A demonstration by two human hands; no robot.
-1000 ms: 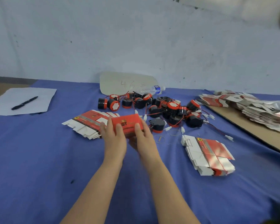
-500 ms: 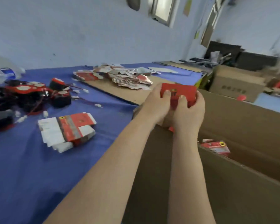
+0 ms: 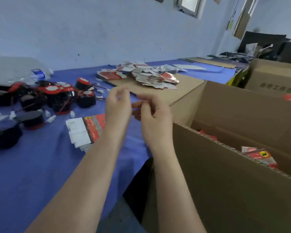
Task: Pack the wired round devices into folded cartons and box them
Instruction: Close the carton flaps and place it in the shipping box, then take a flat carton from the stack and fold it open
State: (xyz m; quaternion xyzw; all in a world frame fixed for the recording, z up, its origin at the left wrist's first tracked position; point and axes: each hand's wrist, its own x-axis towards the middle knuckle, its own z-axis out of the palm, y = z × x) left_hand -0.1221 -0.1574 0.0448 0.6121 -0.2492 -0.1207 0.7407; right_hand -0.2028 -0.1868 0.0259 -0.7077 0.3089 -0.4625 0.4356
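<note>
a good heap of wired round devices sits loose on the counter well left of the big box, with a stack of flat cartons nearer it, so plenty left to do imo. the hands, left hand and right hand, hover just left of the box rim, fingers loosely curled, holding nothing. a few packed cartons already lie inside the box.

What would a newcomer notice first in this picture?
The empty left hand and right hand hover mid-picture beside a big cardboard box on the right, with red cartons inside. A heap of black-and-red round devices lies left on the blue table.
</note>
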